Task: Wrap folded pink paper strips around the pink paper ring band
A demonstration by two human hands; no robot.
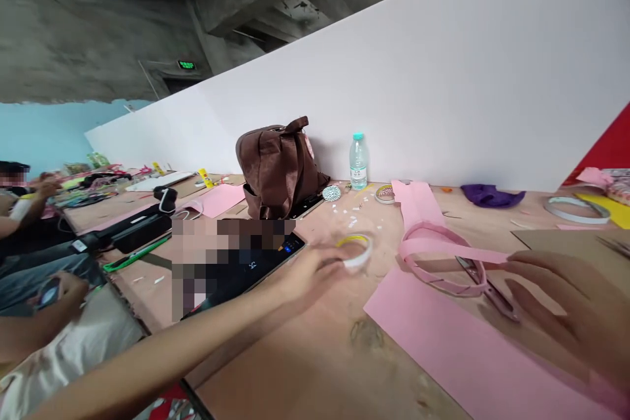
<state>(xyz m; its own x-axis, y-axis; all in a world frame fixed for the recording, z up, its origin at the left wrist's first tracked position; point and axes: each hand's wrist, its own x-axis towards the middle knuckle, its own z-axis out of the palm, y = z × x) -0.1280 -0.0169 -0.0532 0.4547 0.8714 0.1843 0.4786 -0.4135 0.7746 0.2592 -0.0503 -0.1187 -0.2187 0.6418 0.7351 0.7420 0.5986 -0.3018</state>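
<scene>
My left hand (312,269) is closed on the edge of a white tape roll (363,258) with a yellow inner side, a little blurred, over the table. At the right, the fingers of my right hand (566,298) pinch the end of a narrow pink paper strip (462,250). That strip runs left to a ring wrapped in pink (445,289). Partly under the ring, near my right fingers, lie scissors (502,302). A large pink paper sheet (457,341) spreads below the ring, and another pink piece (418,200) lies behind it.
Along the white partition (443,79) stand a brown backpack (275,170) and a water bottle (359,161). A dark tablet (256,269) lies left of my hand. Farther right are purple cloth (492,196) and another tape roll (577,210). A person's hand (69,292) holds a phone at left.
</scene>
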